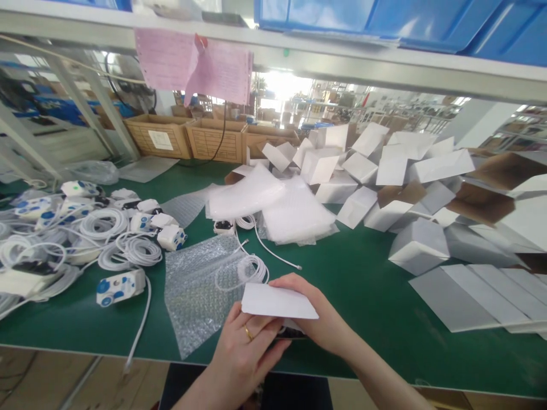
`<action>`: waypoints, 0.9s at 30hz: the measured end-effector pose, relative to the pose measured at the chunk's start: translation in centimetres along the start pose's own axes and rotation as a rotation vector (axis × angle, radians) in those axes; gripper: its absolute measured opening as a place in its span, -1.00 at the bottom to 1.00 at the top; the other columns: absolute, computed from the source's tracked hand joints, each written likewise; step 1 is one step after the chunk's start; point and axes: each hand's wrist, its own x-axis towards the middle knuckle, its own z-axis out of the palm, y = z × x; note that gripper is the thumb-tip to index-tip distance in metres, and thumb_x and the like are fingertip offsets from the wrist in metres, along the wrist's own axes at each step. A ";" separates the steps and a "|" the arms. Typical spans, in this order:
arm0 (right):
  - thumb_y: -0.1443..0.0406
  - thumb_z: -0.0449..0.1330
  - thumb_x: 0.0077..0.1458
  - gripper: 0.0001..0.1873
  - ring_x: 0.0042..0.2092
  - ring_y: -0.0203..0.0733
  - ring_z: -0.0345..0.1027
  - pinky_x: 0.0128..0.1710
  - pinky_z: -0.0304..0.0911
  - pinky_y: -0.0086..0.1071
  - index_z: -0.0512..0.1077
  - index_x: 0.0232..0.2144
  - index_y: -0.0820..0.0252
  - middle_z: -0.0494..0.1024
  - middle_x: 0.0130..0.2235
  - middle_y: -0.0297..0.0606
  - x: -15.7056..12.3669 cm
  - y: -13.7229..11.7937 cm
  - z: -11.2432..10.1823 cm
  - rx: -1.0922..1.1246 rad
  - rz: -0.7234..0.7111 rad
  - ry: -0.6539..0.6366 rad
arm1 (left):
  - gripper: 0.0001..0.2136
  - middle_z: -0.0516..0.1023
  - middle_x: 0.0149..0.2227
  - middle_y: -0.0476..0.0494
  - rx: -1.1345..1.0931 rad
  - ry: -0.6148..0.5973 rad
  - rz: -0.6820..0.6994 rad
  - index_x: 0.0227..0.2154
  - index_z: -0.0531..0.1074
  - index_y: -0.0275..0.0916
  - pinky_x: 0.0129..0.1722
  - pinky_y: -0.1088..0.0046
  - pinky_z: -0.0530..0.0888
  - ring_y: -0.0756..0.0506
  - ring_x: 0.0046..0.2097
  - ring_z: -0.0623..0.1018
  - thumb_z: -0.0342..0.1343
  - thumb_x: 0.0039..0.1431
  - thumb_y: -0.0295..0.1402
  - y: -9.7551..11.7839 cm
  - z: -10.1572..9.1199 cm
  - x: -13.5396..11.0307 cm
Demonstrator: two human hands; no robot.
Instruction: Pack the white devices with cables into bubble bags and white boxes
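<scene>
Close to the table's front edge, a small white cardboard box (280, 302) is held between both of my hands. My left hand (243, 347), a ring on one finger, is closed on its lower left side. My right hand (322, 316) wraps round the right side and far edge. Something dark shows under the white panel, too hidden to name. Just beyond my hands, a coiled white cable (254, 269) rests partly on a bubble-wrap sheet (188, 307). Another small white-and-black device (224, 226) with a cable lies farther back.
On the left are piled white devices (122, 287) with blue parts and coiled cables. Foam sheets (294, 210) lie at centre back. Many open white boxes (419, 245) and flat cartons (465, 296) fill the right. Brown cartons (216, 139) line the back, under a shelf (363, 65).
</scene>
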 end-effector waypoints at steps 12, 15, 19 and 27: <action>0.20 0.35 0.19 -0.69 0.37 0.10 0.09 0.36 0.02 0.09 0.52 -0.02 0.10 0.32 0.31 -0.04 -1.9 -2.2 -1.4 -0.276 -0.176 -0.143 | -0.71 0.65 -0.17 -0.13 -0.037 -0.022 0.244 -0.08 0.54 -0.31 0.17 0.49 0.48 -0.04 -0.05 0.61 -0.11 0.44 -0.59 1.5 -3.4 -2.2; 0.18 0.44 0.10 -0.43 0.40 0.09 0.03 0.36 0.03 0.03 0.47 0.14 0.06 0.21 0.37 -0.05 -1.3 -2.2 -2.2 -0.342 -0.167 -0.272 | -0.80 0.61 -0.09 -0.13 -0.016 0.001 0.137 -0.03 0.53 -0.27 0.23 0.39 0.45 -0.07 -0.01 0.58 0.06 0.39 -0.50 1.3 -4.8 -2.0; 0.12 0.47 0.07 -0.29 0.37 0.08 0.07 0.35 0.07 -0.02 0.41 0.23 0.03 0.20 0.37 -0.06 -0.9 -2.3 -2.6 -0.414 -0.232 -0.342 | -0.55 0.36 0.25 -0.35 -0.066 -0.238 -0.134 0.23 0.35 -0.20 0.18 -0.03 0.50 -0.33 0.25 0.40 0.20 0.35 -0.20 -0.8 -4.9 -0.2; 0.18 0.24 0.34 -0.53 0.38 0.04 0.05 0.35 0.06 0.05 0.38 0.25 0.02 0.24 0.37 -0.08 -1.9 -0.5 -0.9 -0.487 -0.412 -0.144 | -0.48 0.34 0.28 -0.35 -0.017 -0.397 -0.022 0.29 0.28 -0.20 0.22 0.00 0.48 -0.29 0.27 0.37 0.22 0.32 -0.45 -2.6 -3.7 0.2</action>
